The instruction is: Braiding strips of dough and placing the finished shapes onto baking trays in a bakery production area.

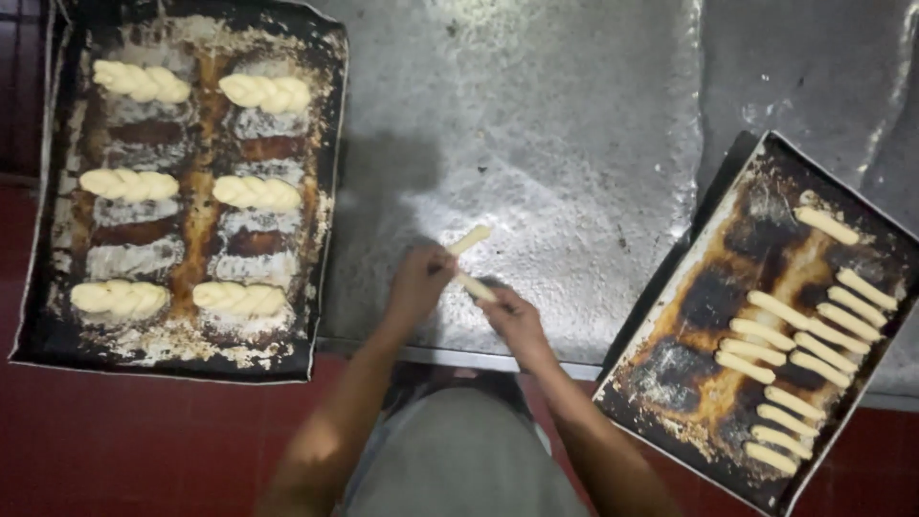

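My left hand (418, 280) and right hand (507, 316) blur together, fingers closed on a dough strip (471, 260) over the metal table (565, 144); finger detail unclear. Right tray (713, 206) of strips is cut off; braids sit on left tray (330, 144).

I am seeing two bare forearms coming up from the bottom edge, with no sleeves covering them. The left hand (416, 280) and the right hand (512, 321) are wearing no gloves, and I am noticing no rings or watch. Below them, the person is wearing grey clothing.
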